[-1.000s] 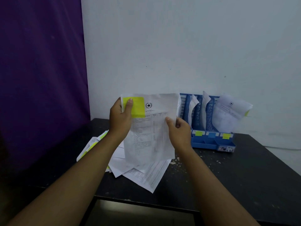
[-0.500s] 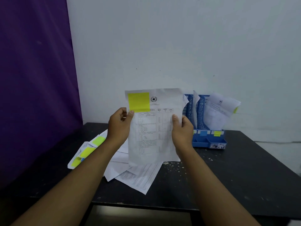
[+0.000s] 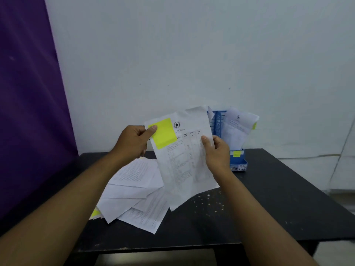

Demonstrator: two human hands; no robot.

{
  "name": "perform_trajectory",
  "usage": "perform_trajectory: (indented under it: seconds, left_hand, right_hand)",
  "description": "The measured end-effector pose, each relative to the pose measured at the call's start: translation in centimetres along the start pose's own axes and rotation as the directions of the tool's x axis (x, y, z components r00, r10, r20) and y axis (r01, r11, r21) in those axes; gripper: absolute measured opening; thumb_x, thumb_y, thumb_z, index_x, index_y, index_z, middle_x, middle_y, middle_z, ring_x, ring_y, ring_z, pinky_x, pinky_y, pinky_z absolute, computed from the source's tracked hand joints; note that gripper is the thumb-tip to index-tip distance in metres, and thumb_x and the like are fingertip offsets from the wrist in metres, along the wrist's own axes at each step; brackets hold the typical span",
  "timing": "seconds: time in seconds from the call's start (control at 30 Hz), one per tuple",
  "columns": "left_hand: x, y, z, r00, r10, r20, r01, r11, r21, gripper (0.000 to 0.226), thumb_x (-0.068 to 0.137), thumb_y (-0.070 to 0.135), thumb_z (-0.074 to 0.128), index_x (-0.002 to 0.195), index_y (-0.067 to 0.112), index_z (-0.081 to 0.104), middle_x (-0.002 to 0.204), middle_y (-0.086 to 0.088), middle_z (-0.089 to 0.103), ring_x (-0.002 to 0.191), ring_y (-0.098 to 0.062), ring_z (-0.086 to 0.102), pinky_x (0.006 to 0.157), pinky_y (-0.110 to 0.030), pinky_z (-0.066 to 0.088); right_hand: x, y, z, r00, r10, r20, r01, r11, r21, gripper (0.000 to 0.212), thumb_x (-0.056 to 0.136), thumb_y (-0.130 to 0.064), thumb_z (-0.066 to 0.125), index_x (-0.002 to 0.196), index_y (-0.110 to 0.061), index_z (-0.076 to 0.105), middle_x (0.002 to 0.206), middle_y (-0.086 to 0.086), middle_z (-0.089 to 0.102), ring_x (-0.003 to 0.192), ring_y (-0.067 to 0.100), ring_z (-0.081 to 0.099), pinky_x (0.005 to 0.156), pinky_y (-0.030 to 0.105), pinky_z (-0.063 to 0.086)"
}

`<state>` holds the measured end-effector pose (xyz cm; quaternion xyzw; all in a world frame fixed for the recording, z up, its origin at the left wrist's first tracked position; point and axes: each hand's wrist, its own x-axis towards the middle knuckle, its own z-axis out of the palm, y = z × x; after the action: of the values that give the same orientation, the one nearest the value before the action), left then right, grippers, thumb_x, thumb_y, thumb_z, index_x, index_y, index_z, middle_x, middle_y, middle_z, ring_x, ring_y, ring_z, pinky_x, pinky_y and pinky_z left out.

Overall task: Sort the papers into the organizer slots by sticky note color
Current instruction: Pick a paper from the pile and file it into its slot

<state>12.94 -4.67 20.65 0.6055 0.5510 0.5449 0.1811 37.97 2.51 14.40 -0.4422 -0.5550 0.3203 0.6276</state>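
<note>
- Sheet (image 3: pixel 182 166) held up between both hands, tilted, printed table facing the person.
- Left hand (image 3: pixel 132 143) pinches the upper left corner, thumb tip on the edge of the yellow sticky note (image 3: pixel 165 135).
- Right hand (image 3: pixel 217 152) grips the right edge, thumb on the front.
- Blue organizer (image 3: pixel 218 121) stands just behind the right hand; one paper (image 3: pixel 236 127) leans in it.
- Loose pile (image 3: pixel 134 192) lies below the left hand on the black table (image 3: pixel 269 198).
</note>
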Motion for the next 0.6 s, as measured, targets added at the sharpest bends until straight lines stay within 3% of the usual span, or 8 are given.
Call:
perform_trajectory:
  seconds: [0.03, 0.1, 0.2, 0.27, 0.37, 0.47, 0.53, 0.6]
  left_hand:
    - [0.3, 0.6, 0.4, 0.999, -0.003, 0.032, 0.003, 1.0, 0.012, 0.057, 0.104, 0.044, 0.063, 0.06, 0.009, 0.055, 0.05, -0.02, 0.056, 0.041, -0.024, 0.05, 0.048, -0.028, 0.042]
    - [1.2, 1.8, 1.8, 0.997, -0.021, 0.077, 0.023, 0.999, -0.03, 0.052, 0.106, 0.043, 0.061, 0.064, 0.012, 0.064, 0.055, -0.022, 0.066, 0.045, -0.027, 0.061, 0.053, -0.029, 0.051]
    - [2.2, 3.8, 4.6, 0.994, -0.04, 0.103, 0.052, 0.991, -0.123, 0.05, 0.108, 0.039, 0.058, 0.084, -0.003, 0.07, 0.066, -0.03, 0.07, 0.051, -0.031, 0.071, 0.055, -0.033, 0.059]
    - [2.7, 4.8, 6.4, 0.991, -0.065, 0.114, 0.083, 0.983, -0.163, 0.053, 0.109, 0.037, 0.056, 0.099, -0.014, 0.068, 0.077, -0.034, 0.072, 0.058, -0.034, 0.076, 0.054, -0.033, 0.062]
    - [3.1, 6.1, 9.1, 0.99, -0.096, 0.106, 0.115, 0.973, -0.201, 0.048, 0.111, 0.033, 0.052, 0.104, -0.013, 0.066, 0.079, -0.032, 0.075, 0.059, -0.031, 0.077, 0.052, -0.027, 0.06]
    - [3.8, 7.2, 11.8, 0.991, -0.094, 0.091, 0.113, 0.966, -0.232, 0.042, 0.112, 0.031, 0.048, 0.102, -0.007, 0.063, 0.09, -0.037, 0.074, 0.062, -0.03, 0.078, 0.052, -0.028, 0.061]
    - [4.4, 7.8, 13.6, 0.988, -0.113, 0.101, 0.136, 0.955, -0.262, 0.035, 0.112, 0.03, 0.047, 0.1, 0.0, 0.061, 0.096, -0.04, 0.072, 0.065, -0.031, 0.079, 0.056, -0.03, 0.064]
    - [5.0, 8.3, 15.2, 0.984, -0.144, 0.102, 0.167, 0.946, -0.279, 0.036, 0.112, 0.029, 0.046, 0.106, -0.002, 0.063, 0.1, -0.043, 0.069, 0.066, -0.03, 0.079, 0.055, -0.03, 0.064]
  right_hand:
    - [0.3, 0.2, -0.6, 1.0, -0.004, -0.026, 0.003, 1.0, -0.03, 0.026, 0.101, -0.046, 0.064, 0.116, -0.025, 0.069, 0.108, -0.01, 0.072, 0.106, 0.017, 0.069, 0.081, 0.03, 0.057]
    - [0.7, 0.7, -1.6, 0.993, -0.031, -0.116, 0.011, 0.985, -0.17, 0.059, 0.091, -0.06, 0.071, 0.141, -0.032, 0.057, 0.123, -0.013, 0.064, 0.121, 0.018, 0.06, 0.097, 0.04, 0.054]
    - [0.8, 0.8, -3.0, 0.971, -0.112, -0.21, 0.023, 0.922, -0.385, 0.092, 0.082, -0.072, 0.072, 0.158, -0.035, 0.037, 0.147, -0.004, 0.048, 0.138, 0.021, 0.042, 0.111, 0.049, 0.042]
    - [0.6, 0.5, -3.7, 0.964, -0.207, -0.167, 0.118, 0.897, -0.425, 0.085, 0.084, -0.073, 0.068, 0.155, -0.035, 0.041, 0.148, -0.003, 0.049, 0.136, 0.02, 0.043, 0.111, 0.046, 0.044]
    - [0.0, 0.4, -4.3, 0.97, -0.242, -0.021, 0.218, 0.905, -0.365, 0.066, 0.089, -0.071, 0.064, 0.144, -0.038, 0.051, 0.139, -0.006, 0.056, 0.124, 0.01, 0.051, 0.1, 0.035, 0.047]
    - [-0.6, 1.1, -4.7, 0.979, -0.19, 0.069, 0.201, 0.88, -0.43, 0.078, 0.086, -0.076, 0.065, 0.148, -0.03, 0.051, 0.146, -0.008, 0.055, 0.13, 0.013, 0.053, 0.099, 0.032, 0.048]
    - [-0.3, 2.1, -5.2, 0.98, -0.183, 0.081, 0.198, 0.835, -0.514, 0.075, 0.09, -0.066, 0.069, 0.151, -0.027, 0.051, 0.149, -0.007, 0.056, 0.13, 0.016, 0.056, 0.099, 0.034, 0.052]
    - [0.4, 2.9, -5.9, 0.986, -0.155, 0.068, 0.166, 0.804, -0.571, 0.058, 0.098, -0.045, 0.069, 0.15, -0.024, 0.053, 0.146, -0.001, 0.061, 0.125, 0.021, 0.061, 0.095, 0.038, 0.057]
